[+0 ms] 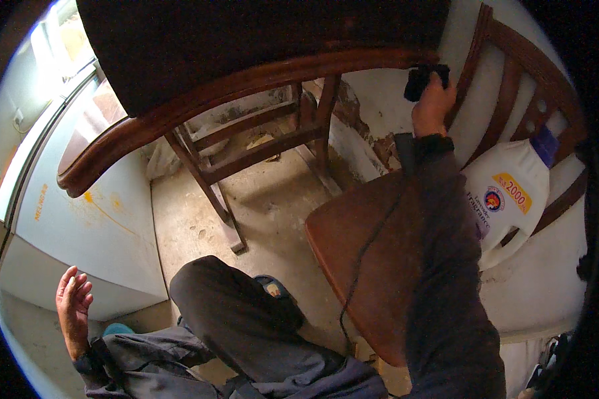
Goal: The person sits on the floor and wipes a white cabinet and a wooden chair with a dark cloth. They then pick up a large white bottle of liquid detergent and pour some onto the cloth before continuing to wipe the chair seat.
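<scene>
My right hand (433, 107) reaches far forward and grips a small black pad or cloth (419, 82); which of the two, I cannot tell. The pad touches or nearly touches the edge of a dark wooden table (259, 75), close to its right end. Down at the lower left, my left hand (74, 306) is empty, palm turned inward and fingers loosely apart. It hovers above my left thigh, before the front of a white chest freezer (95, 214).
A brown wooden chair (364, 239) stands right of my knee, a black cord (364, 249) across its seat. On it or beside it is a large white jug (509, 194) with a purple cap, bearing writing. Table legs (199, 164) rest on the concrete floor (264, 209).
</scene>
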A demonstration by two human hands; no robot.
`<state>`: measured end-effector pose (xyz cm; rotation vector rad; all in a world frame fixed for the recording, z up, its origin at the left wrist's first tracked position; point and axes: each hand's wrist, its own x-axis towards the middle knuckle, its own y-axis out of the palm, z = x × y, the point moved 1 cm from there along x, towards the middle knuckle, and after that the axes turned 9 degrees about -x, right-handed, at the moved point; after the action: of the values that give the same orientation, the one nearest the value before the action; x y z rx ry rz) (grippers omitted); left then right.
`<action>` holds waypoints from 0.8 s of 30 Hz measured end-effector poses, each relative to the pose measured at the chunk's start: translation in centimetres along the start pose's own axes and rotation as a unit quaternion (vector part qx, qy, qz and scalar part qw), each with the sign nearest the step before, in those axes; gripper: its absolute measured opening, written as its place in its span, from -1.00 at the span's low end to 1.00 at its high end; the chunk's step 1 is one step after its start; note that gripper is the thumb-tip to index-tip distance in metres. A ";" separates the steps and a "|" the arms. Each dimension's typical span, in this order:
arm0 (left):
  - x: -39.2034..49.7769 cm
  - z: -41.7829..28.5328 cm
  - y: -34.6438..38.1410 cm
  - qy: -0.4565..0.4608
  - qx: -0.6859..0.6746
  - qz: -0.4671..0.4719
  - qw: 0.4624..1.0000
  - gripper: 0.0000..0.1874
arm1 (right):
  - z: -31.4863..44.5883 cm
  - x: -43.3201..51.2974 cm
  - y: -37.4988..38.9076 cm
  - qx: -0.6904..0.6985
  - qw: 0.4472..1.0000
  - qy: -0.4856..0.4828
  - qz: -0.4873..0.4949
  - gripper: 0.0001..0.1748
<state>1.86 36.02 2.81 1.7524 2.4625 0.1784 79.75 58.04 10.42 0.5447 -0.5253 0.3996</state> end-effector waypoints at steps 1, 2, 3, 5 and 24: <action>0.0 0.0 -0.1 0.005 -0.003 -0.004 1.000 -0.58 | 0.1 1.5 0.2 -0.036 0.999 -0.022 -0.005 -0.60; 0.0 0.1 -0.1 0.008 -0.006 -0.007 1.000 -0.58 | 0.1 2.8 0.4 -0.074 0.995 -0.066 0.011 -0.59; 0.1 0.2 0.0 0.010 -0.009 -0.009 1.000 -0.58 | 0.0 3.9 0.6 -0.144 0.986 -0.085 -0.007 -0.58; 0.1 0.2 0.0 0.013 -0.012 0.000 1.000 -0.58 | 0.2 5.7 1.2 -0.282 0.949 -0.140 -0.011 -0.55; 0.6 0.6 -1.8 0.015 -0.025 -0.027 0.999 -0.56 | 1.6 3.7 1.6 -0.449 0.863 -0.229 0.000 -0.48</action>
<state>0.10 35.99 1.89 1.6734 2.4991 0.2614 81.32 59.16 14.30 -0.2872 -1.0874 -0.0171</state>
